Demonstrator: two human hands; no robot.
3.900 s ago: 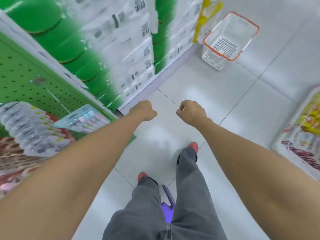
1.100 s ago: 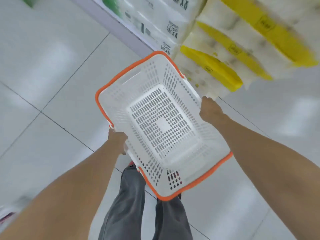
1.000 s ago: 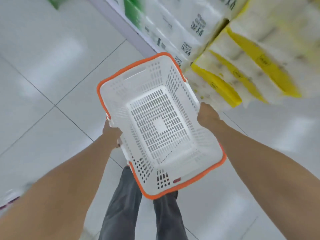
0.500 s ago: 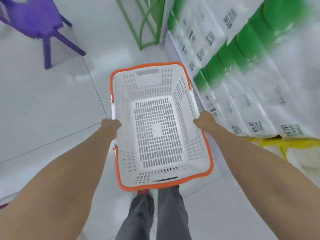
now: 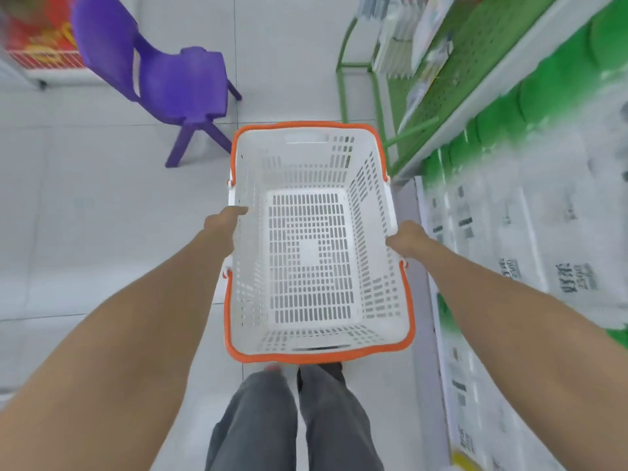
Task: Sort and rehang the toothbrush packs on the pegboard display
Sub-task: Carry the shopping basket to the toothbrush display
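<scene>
I carry a white slotted basket (image 5: 373, 198) with an orange rim in front of me, above the floor; nothing lies in it. My left hand (image 5: 222, 222) grips its left rim and my right hand (image 5: 406, 239) grips its right rim. The green pegboard display (image 5: 462, 56) stands at the upper right, with blurred hanging packs (image 5: 401, 35) at its far end.
A purple plastic chair (image 5: 170, 79) stands on the tiled floor ahead to the left. Stacked white and green paper-roll packs (image 5: 530, 212) line the right side. A white wire rack with red goods (image 5: 37, 45) sits at the far upper left.
I picked the basket up from the floor and turned round with it. The chair and pegboard have come into view and lie closer than half a second ago.
</scene>
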